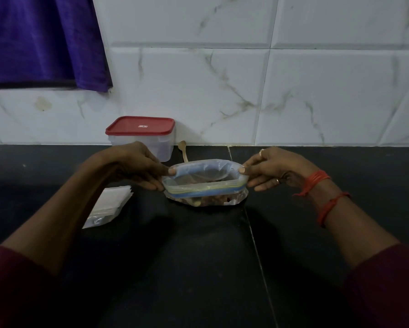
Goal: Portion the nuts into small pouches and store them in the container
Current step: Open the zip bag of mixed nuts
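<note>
Plastic nut bag (205, 188) pinched open between left hand (137, 167) and right hand (275, 172).

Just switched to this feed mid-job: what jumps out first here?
The clear zip bag of nuts at the centre of the black counter, its mouth held wide by the left hand and right hand pinching its two ends. Behind it, against the tiled wall, stands a red-lidded container, lid on; a stack of small pouches lies to the left.

bag (205, 183): thin clear plastic, crinkled, glossy | container (142, 140): translucent plastic, smooth red plastic lid | pouches (108, 204): clear glossy plastic | counter (198, 256): dark, smooth stone | wall (317, 91): glossy marbled tile | curtain (40, 39): purple cloth
</note>
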